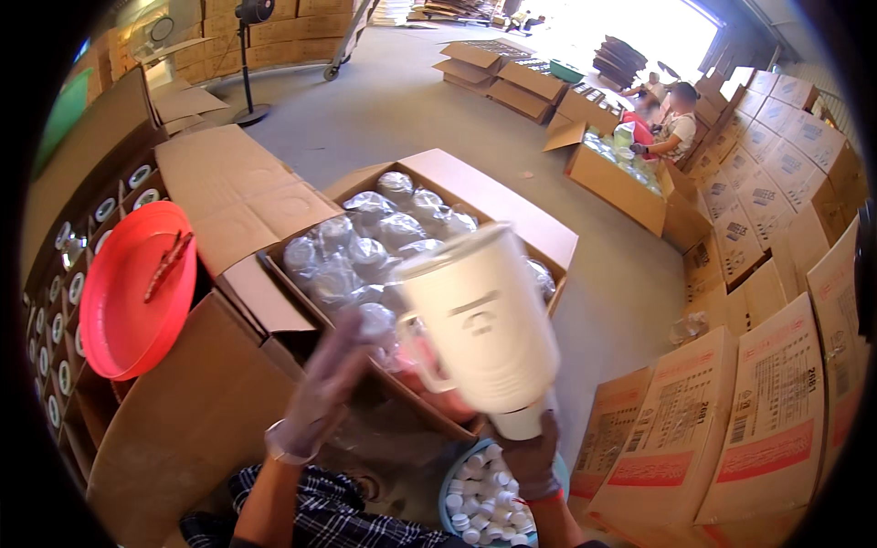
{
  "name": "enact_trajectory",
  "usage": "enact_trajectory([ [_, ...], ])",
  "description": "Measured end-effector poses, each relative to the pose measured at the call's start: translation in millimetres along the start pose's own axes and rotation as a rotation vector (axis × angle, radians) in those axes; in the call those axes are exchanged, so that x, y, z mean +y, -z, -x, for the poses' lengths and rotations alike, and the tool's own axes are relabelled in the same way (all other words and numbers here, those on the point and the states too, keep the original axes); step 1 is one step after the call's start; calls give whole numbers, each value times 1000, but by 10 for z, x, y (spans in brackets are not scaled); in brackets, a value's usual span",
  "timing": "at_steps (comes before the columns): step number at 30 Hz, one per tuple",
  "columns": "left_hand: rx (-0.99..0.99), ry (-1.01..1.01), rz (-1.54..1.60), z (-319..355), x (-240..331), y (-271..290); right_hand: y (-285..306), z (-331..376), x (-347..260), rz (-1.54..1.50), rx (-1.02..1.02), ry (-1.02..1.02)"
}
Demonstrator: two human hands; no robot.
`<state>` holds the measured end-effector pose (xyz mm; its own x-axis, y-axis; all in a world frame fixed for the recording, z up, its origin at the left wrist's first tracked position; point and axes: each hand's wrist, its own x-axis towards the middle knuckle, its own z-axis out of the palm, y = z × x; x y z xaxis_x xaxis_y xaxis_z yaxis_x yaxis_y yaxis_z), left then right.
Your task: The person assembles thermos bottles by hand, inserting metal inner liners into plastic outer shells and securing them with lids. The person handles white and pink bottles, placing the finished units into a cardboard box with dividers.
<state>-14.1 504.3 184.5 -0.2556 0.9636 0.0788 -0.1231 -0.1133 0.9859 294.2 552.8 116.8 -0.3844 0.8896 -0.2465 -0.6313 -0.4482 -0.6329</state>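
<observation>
Looks like the inspect-and-pack step: the right hand (534,457) is gripping a white cup (480,320) by its base, holding it up over the open box (512,205) of wrapped cups. The left hand (324,388) is reaching boxward, fingers loosely spread, empty. Next move probably needs a steady grab.
</observation>
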Motion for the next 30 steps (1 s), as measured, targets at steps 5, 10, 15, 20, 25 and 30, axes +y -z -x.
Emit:
enact_trajectory([
  [5,429,-242,-140,1354,810,310,-637,178,734,356,-340,-88],
  [10,1038,-155,33,2518,467,613,-1359,613,909,854,-829,385],
  [15,967,-144,-316,3094,490,909,-1967,849,749,986,-1571,1607],
  [20,905,-349,-802,3403,388,1023,-2548,1329,713,797,-2003,2150],
  [25,975,-420,285,3607,403,1066,-3049,1323,645,879,-2074,1883],
  [30,1187,-401,-674,4158,188,1379,-4185,547,1141,1193,-1254,1437],
])
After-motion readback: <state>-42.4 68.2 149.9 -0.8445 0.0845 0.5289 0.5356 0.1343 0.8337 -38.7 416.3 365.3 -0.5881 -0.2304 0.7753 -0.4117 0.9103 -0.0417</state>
